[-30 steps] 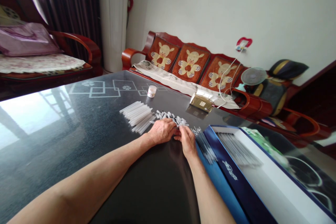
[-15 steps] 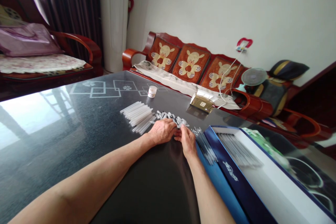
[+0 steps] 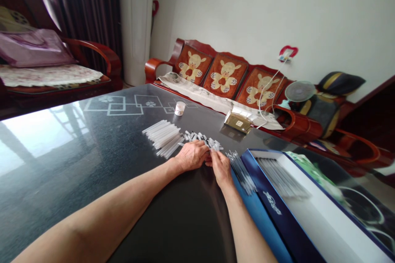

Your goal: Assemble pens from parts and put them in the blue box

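Note:
My left hand (image 3: 194,155) and my right hand (image 3: 220,166) meet over the near side of the dark table, fingers closed and pinched together. What they hold between the fingertips is too small and hidden to make out. A pale pointed end pokes out left of my left hand; I cannot tell whether it is gripped. Translucent white pen barrels (image 3: 162,135) lie in a heap to the left. Behind my fingers is a pile of small white and black pen caps (image 3: 202,136). Thin pen refills (image 3: 242,172) lie in a bundle right of my right hand.
A long blue box (image 3: 274,205) with a white inside stands at the right, holding a row of pens (image 3: 284,176). A small white round tub (image 3: 180,108) and a gold tissue pack (image 3: 237,121) are farther back. Beyond the table is a wooden sofa (image 3: 212,74).
The view has shifted very slightly. Both hands stay together in the same place, with only a small movement of the fingers.

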Action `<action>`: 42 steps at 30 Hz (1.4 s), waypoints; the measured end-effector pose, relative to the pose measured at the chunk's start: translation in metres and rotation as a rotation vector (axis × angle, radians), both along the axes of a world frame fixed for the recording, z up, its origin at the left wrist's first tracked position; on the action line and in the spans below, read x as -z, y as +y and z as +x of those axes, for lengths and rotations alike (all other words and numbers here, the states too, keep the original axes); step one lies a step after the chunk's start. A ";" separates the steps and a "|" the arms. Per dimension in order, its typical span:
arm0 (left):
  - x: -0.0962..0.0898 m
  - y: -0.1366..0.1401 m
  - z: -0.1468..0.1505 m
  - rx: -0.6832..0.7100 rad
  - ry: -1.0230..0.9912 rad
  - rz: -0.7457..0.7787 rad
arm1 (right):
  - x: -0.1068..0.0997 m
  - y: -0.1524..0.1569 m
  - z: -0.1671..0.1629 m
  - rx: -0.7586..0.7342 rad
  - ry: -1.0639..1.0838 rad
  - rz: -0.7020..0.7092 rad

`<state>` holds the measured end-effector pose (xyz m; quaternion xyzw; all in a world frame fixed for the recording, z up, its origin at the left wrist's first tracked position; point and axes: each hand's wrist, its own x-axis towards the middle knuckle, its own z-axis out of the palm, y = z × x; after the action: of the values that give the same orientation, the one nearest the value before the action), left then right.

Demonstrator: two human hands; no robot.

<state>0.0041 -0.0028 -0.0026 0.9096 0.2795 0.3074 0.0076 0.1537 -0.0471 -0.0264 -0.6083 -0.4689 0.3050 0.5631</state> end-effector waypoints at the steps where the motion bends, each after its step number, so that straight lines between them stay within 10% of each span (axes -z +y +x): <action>1: 0.000 0.000 0.000 0.006 0.003 0.006 | 0.000 0.000 0.000 -0.013 0.007 0.004; 8: -0.009 -0.002 0.000 -0.047 -0.352 0.060 | -0.005 0.003 -0.002 0.195 0.414 0.070; 13: -0.011 0.004 0.000 -0.211 -0.651 -0.485 | -0.010 0.000 -0.004 0.184 0.387 0.079; 22: -0.016 0.016 -0.001 0.192 -1.256 -1.309 | -0.015 -0.011 -0.017 -0.042 -0.226 0.115; 33: -0.018 0.015 -0.002 0.058 -1.126 -1.084 | -0.006 -0.012 -0.030 -0.064 -0.569 0.196; 42: -0.006 0.010 0.001 0.014 -0.642 -0.610 | -0.009 -0.003 -0.007 0.078 0.243 0.082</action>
<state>0.0055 0.0073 0.0031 0.7258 0.3348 0.4778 0.3645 0.1464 -0.0501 -0.0171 -0.5609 -0.3852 0.3349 0.6518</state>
